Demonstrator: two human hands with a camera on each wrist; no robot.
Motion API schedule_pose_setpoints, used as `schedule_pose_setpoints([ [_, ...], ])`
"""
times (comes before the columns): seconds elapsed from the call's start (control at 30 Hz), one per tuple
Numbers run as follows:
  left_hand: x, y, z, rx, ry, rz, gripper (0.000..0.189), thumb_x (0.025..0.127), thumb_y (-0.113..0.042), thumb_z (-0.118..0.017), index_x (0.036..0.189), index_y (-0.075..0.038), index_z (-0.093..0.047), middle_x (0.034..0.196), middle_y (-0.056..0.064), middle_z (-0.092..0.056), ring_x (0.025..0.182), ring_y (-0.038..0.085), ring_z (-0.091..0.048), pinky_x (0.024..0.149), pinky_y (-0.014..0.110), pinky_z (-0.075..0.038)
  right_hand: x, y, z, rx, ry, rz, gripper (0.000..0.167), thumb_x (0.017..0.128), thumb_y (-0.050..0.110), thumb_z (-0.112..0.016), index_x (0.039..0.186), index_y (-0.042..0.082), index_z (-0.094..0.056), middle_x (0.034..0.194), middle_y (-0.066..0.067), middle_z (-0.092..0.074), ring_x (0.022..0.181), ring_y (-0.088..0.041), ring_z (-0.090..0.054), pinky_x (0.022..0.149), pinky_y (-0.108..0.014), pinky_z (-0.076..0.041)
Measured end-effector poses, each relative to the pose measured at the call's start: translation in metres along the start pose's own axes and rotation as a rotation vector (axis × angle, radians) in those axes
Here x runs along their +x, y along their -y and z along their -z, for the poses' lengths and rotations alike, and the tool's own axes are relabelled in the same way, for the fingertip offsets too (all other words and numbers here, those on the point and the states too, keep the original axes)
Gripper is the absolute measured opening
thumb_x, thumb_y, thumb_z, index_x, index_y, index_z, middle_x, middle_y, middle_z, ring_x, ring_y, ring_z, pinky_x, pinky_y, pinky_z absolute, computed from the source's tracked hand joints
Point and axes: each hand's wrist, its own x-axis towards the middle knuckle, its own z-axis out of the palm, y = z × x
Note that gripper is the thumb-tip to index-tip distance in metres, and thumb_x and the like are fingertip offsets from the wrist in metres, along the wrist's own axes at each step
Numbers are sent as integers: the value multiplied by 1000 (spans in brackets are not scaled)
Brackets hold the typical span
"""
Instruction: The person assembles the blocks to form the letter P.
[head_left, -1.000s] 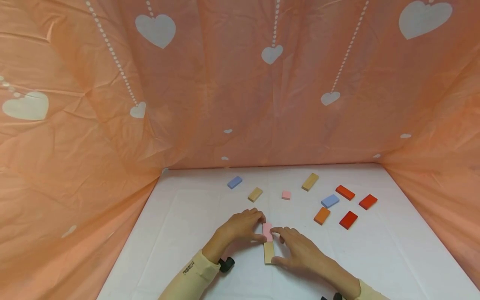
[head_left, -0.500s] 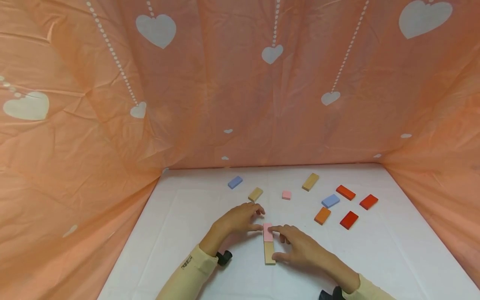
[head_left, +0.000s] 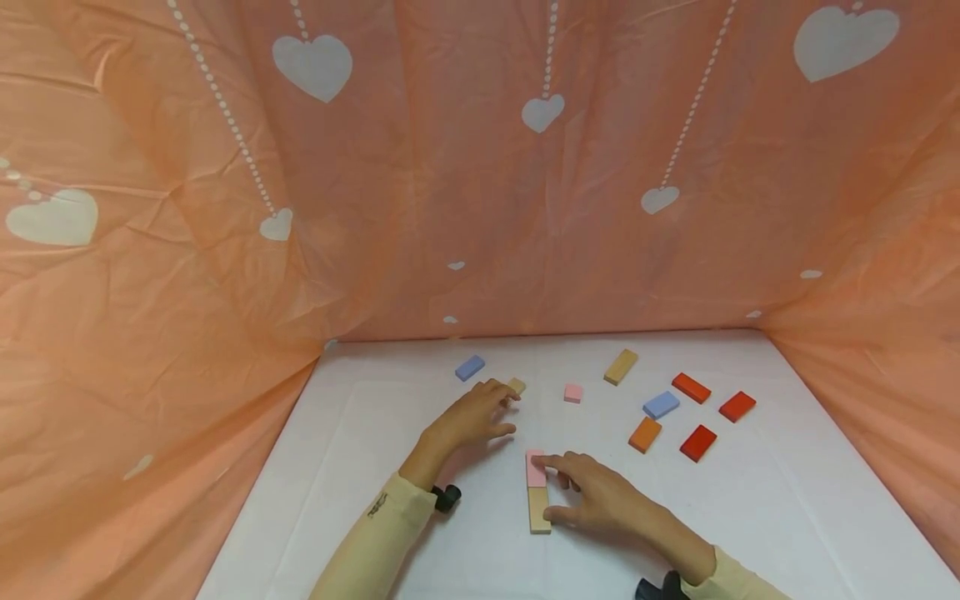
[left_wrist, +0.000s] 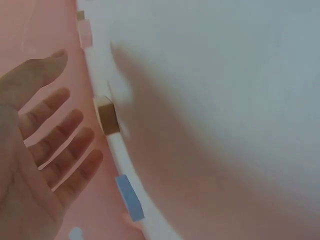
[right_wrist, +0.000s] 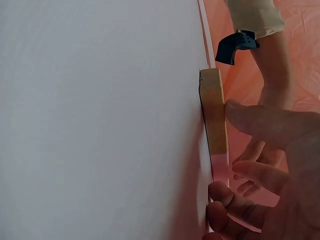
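Observation:
Two flat blocks lie end to end on the white table: a pink block [head_left: 535,477] at the far end and a natural wood block [head_left: 538,510] nearer. My right hand [head_left: 600,496] rests beside them, index fingertip on the pink block and thumb touching the wood block's right edge. In the right wrist view, its other fingers [right_wrist: 245,212] bend near the table. My left hand [head_left: 468,417] hovers with fingers spread, holding nothing. Just beyond its fingertips is another natural wood block [head_left: 517,385], partly covered in the head view and fully seen from the left wrist.
A blue block [head_left: 470,367] lies at the back left. A small pink block [head_left: 573,392] and a long wood block [head_left: 621,367] are at the back. Further right are a blue block [head_left: 661,405], an orange block [head_left: 645,434] and several red blocks [head_left: 698,443].
My left hand has left the pink block and moved away, up and to the left, to the farther wood block. My right hand has stayed at the joined pair.

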Motion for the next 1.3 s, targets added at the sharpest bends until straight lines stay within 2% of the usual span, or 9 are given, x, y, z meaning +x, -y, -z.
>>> schedule_pose_setpoints([
  [0.17,9,11,1,3,-24,16,61,96,-20,-83,150,-9,-57,147,14,-56,135,34,-55,114,50,-48,0,0,1,2,6,13,68,90,45,-87,150,25,-62,96,11,-51,85,-6,-47,69,-27,-39],
  [0.4,15,24,0,-101,-11,50,68,97,-12,-79,157,-12,-49,153,16,-51,141,33,-49,116,51,-44,2,-1,0,11,22,29,65,92,44,-85,149,24,-63,97,11,-52,84,-5,-47,68,-25,-39],
  [0.5,18,28,-1,-108,-3,44,67,98,-12,-77,159,-11,-48,155,17,-50,144,34,-48,118,52,-43,2,-1,0,7,16,41,64,92,43,-85,148,23,-64,97,11,-52,83,-6,-47,67,-24,-39],
  [0.77,30,33,1,-90,32,73,66,100,-15,-76,159,-14,-48,148,15,-60,140,30,-53,117,48,-44,2,-1,1,6,18,39,64,92,43,-84,149,23,-64,98,11,-52,83,-4,-45,68,-25,-39],
  [1.0,35,29,7,-31,84,73,65,101,-13,-75,161,-18,-49,150,16,-54,140,35,-51,112,54,-47,1,-2,1,4,17,39,64,92,44,-84,148,24,-63,99,11,-53,85,-5,-47,69,-25,-39],
  [1.13,36,28,9,18,99,65,65,101,-14,-74,161,-19,-50,143,15,-55,134,34,-54,110,53,-49,2,-2,2,2,23,29,65,91,44,-85,148,24,-62,99,11,-53,84,-6,-47,69,-25,-39],
  [1.3,35,26,11,27,112,88,63,101,-15,-74,160,-19,-52,145,14,-55,137,34,-53,112,52,-48,4,-2,1,16,41,0,66,90,43,-86,149,24,-63,99,11,-53,84,-7,-47,68,-26,-39],
])
